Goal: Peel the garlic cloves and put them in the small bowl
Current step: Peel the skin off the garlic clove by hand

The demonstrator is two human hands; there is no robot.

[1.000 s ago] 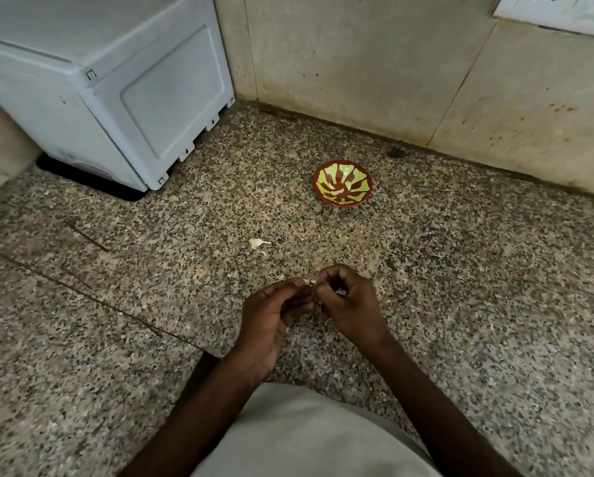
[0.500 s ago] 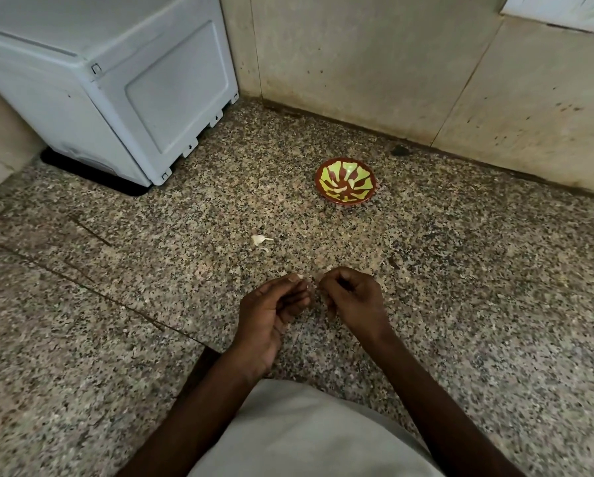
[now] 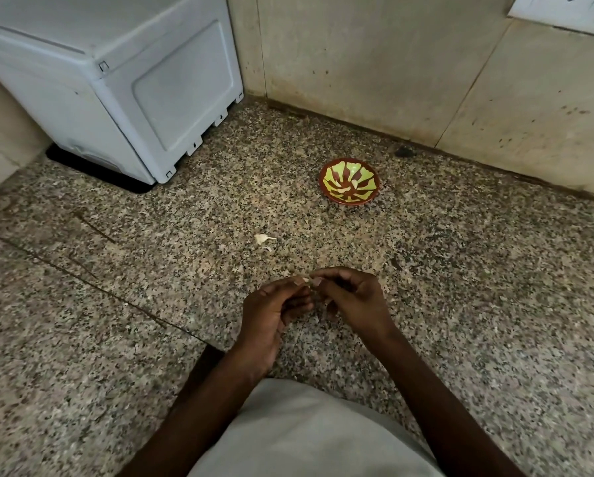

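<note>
- The garlic clove [image 3: 308, 281] is almost wholly hidden — only a pale sliver shows where the fingertips of both hands meet, low over the speckled stone desk [image 3: 460, 304].
- The left hand [image 3: 271, 311] and the right hand [image 3: 354, 301] have their fingers curled, pinching that sliver between them.
- Whether any skin is on it I cannot tell.
- The small bowl [image 3: 349, 180] — red-brown with yellow-green patches — sits well apart, near the wall.
- Pale garlic scraps [image 3: 262, 239] lie between bowl and hands.
- A grey appliance [image 3: 116, 80] is cut off at the left.
</note>
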